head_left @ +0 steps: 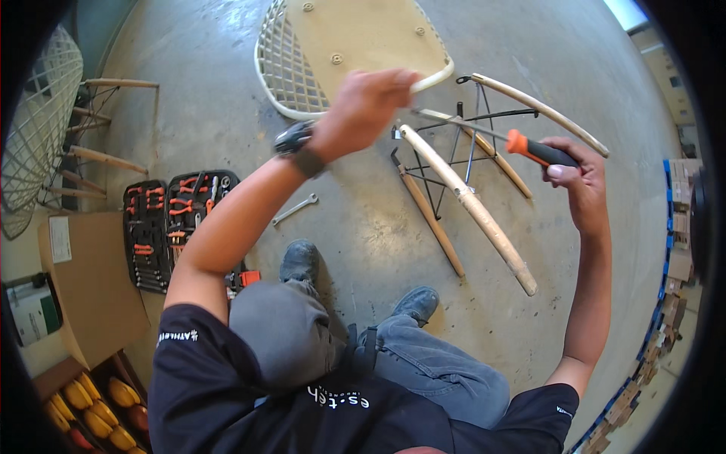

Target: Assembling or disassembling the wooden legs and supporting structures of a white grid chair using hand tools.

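Observation:
My right hand is wrapped around the orange-and-black handle of a screwdriver, its long shaft pointing left. My left hand, blurred, is raised near the screwdriver's tip with its fingers curled together; anything in them is hidden. Beyond that hand lies a cream chair seat with a lattice part and round mounting points on its underside. A chair leg frame, with wooden legs and black metal rods, stands or lies on the floor below the screwdriver; neither hand visibly touches it.
An open tool case lies left on the concrete floor, and a wrench rests near my shoe. Lattice chairs stand far left, above a cardboard box. Stacked boxes line the right side.

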Demonstrator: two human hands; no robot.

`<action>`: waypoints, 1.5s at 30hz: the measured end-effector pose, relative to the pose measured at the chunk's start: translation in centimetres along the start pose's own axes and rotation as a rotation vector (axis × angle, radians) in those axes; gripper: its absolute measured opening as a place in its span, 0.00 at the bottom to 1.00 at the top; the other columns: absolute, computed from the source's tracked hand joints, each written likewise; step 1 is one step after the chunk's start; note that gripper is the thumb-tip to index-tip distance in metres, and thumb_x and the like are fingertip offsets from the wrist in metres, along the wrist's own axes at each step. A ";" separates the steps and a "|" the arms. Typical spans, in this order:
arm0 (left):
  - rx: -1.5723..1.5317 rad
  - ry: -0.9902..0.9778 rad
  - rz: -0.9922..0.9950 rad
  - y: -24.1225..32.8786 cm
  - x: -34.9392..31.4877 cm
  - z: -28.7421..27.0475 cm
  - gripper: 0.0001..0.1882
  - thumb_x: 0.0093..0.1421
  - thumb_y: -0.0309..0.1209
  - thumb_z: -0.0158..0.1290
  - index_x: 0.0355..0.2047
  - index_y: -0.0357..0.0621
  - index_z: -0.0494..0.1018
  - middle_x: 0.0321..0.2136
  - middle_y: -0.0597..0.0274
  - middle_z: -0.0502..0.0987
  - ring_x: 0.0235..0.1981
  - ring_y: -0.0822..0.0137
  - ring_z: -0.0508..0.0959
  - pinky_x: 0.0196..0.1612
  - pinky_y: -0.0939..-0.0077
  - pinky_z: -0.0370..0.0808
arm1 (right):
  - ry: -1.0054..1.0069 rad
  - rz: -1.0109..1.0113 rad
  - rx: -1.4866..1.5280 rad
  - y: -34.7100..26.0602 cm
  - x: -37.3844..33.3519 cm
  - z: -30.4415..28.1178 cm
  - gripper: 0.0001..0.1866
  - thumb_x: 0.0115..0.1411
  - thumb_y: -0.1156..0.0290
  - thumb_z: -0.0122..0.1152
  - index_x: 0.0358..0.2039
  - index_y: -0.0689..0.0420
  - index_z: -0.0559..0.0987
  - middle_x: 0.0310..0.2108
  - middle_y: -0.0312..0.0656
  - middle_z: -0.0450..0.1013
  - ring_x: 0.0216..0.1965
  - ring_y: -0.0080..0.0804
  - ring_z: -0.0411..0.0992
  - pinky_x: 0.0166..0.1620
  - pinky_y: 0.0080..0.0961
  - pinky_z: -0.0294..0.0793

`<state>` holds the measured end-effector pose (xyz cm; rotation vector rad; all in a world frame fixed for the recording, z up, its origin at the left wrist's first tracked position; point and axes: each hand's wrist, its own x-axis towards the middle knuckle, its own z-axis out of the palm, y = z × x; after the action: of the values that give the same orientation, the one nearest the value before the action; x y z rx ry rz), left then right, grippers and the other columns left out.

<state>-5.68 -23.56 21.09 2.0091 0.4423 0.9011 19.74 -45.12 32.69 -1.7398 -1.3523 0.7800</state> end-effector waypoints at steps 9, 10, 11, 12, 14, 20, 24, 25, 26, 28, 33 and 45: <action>0.411 -0.111 -0.330 -18.2 -21.1 -6.7 0.11 0.72 0.32 0.43 0.40 0.38 0.72 0.36 0.47 0.76 0.40 0.48 0.77 0.42 0.58 0.72 | 0.033 0.185 -0.176 -0.8 -4.3 4.0 0.17 0.64 0.60 0.59 0.41 0.64 0.77 0.25 0.31 0.68 0.28 0.15 0.64 0.32 0.16 0.64; 0.401 -0.111 -0.337 -20.3 -22.8 -6.5 0.11 0.72 0.32 0.43 0.40 0.38 0.72 0.36 0.47 0.76 0.40 0.48 0.77 0.42 0.58 0.72 | 0.075 0.225 -0.204 -0.7 -5.5 4.5 0.18 0.66 0.59 0.58 0.42 0.64 0.76 0.25 0.32 0.68 0.28 0.17 0.64 0.32 0.19 0.65; 0.577 -0.148 -0.382 -21.9 -24.3 -6.2 0.09 0.70 0.31 0.43 0.42 0.40 0.71 0.37 0.48 0.77 0.41 0.49 0.77 0.43 0.57 0.72 | 0.118 0.267 -0.234 -0.5 -6.5 4.8 0.19 0.68 0.58 0.56 0.43 0.65 0.75 0.25 0.33 0.68 0.28 0.19 0.64 0.32 0.22 0.66; 0.758 -0.185 -0.423 -23.2 -25.4 -6.0 0.09 0.69 0.30 0.44 0.45 0.43 0.71 0.38 0.50 0.77 0.42 0.51 0.78 0.44 0.57 0.73 | 0.115 0.273 -0.240 0.4 -7.2 5.5 0.19 0.68 0.58 0.56 0.43 0.65 0.75 0.25 0.33 0.68 0.28 0.19 0.64 0.32 0.22 0.66; 0.879 -0.243 -0.422 -25.2 -26.9 -5.4 0.10 0.68 0.29 0.44 0.47 0.43 0.70 0.38 0.52 0.77 0.42 0.52 0.78 0.44 0.58 0.73 | 0.305 0.242 -0.292 2.3 -8.1 7.1 0.22 0.70 0.55 0.53 0.47 0.65 0.72 0.24 0.38 0.69 0.27 0.25 0.65 0.32 0.28 0.67; 1.102 -0.306 -0.402 -27.3 -28.8 -3.1 0.17 0.65 0.28 0.45 0.54 0.45 0.66 0.38 0.57 0.77 0.39 0.55 0.78 0.42 0.59 0.72 | 0.126 0.512 -0.617 2.4 -6.5 9.7 0.20 0.70 0.56 0.52 0.48 0.62 0.67 0.24 0.53 0.73 0.28 0.49 0.75 0.34 0.42 0.71; 1.189 -0.292 -0.360 -27.6 -29.5 -3.8 0.18 0.68 0.32 0.45 0.57 0.46 0.66 0.35 0.56 0.77 0.37 0.55 0.78 0.41 0.60 0.72 | 0.086 0.539 -0.640 3.1 -7.2 9.5 0.20 0.69 0.56 0.54 0.47 0.61 0.67 0.22 0.54 0.73 0.27 0.53 0.74 0.33 0.46 0.70; 1.187 -0.286 -0.341 -27.6 -29.4 -3.8 0.18 0.68 0.32 0.45 0.57 0.46 0.66 0.35 0.56 0.77 0.37 0.55 0.78 0.41 0.60 0.72 | 0.083 0.614 -0.550 3.0 -7.3 9.0 0.21 0.69 0.55 0.54 0.48 0.61 0.67 0.24 0.56 0.75 0.30 0.61 0.76 0.36 0.51 0.70; 1.185 -0.280 -0.389 -27.5 -29.5 -3.7 0.18 0.68 0.35 0.45 0.57 0.46 0.66 0.34 0.56 0.77 0.37 0.54 0.78 0.41 0.59 0.71 | 0.103 0.613 -0.554 2.9 -8.0 8.6 0.21 0.69 0.55 0.54 0.48 0.61 0.67 0.24 0.56 0.75 0.30 0.61 0.76 0.36 0.51 0.70; 1.144 -0.279 -0.481 -27.2 -29.4 -4.1 0.22 0.69 0.43 0.47 0.58 0.46 0.65 0.34 0.54 0.78 0.38 0.52 0.78 0.42 0.55 0.72 | 0.130 0.605 -0.558 2.9 -10.4 7.8 0.21 0.68 0.54 0.54 0.49 0.60 0.68 0.22 0.55 0.74 0.28 0.58 0.76 0.33 0.49 0.70; 1.125 -0.301 -0.621 -24.2 -27.0 -4.0 0.28 0.66 0.51 0.50 0.58 0.45 0.67 0.36 0.48 0.81 0.39 0.49 0.80 0.43 0.53 0.73 | 0.285 0.667 -0.618 3.4 -17.0 4.3 0.21 0.68 0.53 0.54 0.50 0.58 0.68 0.17 0.50 0.72 0.24 0.55 0.75 0.29 0.46 0.69; -1.303 -0.161 -1.183 -5.9 -15.4 18.1 0.29 0.67 0.59 0.47 0.54 0.49 0.71 0.45 0.57 0.78 0.51 0.53 0.77 0.57 0.52 0.70 | 0.596 0.337 -0.704 4.7 -24.6 -3.1 0.24 0.68 0.53 0.57 0.53 0.60 0.68 0.15 0.41 0.71 0.17 0.36 0.74 0.24 0.31 0.69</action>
<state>-2.56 -39.81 2.97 0.4057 0.5995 0.1014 18.59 -70.19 30.30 -2.5223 -0.9714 -0.1165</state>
